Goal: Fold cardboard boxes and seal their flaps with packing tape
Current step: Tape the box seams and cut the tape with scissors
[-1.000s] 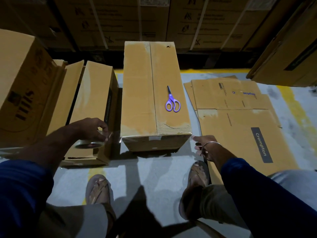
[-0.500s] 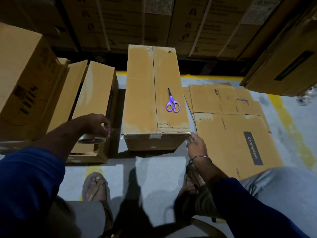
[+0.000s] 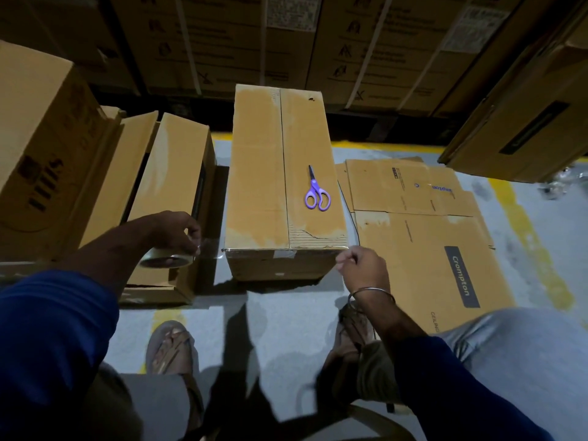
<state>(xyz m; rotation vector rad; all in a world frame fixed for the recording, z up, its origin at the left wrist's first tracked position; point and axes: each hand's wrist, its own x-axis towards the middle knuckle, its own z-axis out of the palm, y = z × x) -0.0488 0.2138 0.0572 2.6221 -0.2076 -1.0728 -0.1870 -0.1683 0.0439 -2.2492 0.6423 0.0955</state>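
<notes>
A long closed cardboard box (image 3: 257,186) lies on the floor in front of me, its top flaps meeting along a centre seam. Purple scissors (image 3: 316,194) rest on its top right half. My left hand (image 3: 173,232) grips a roll of clear packing tape (image 3: 167,258) just left of the box's near corner. A clear strip of tape (image 3: 211,248) runs from the roll to the box's near top edge. My right hand (image 3: 361,265), fingers curled, pinches at the box's near right corner; whether it holds the tape end I cannot tell.
An open narrow box (image 3: 168,192) stands left of the main box, with a bigger carton (image 3: 41,138) beyond it. Flattened Crompton cartons (image 3: 423,237) lie on the floor to the right. Stacked cartons (image 3: 286,43) line the back. My sandalled feet (image 3: 171,348) are near.
My right hand rose from the floor beside the flat cartons to the box's near right corner. The left hand with the tape roll stayed nearly in place.
</notes>
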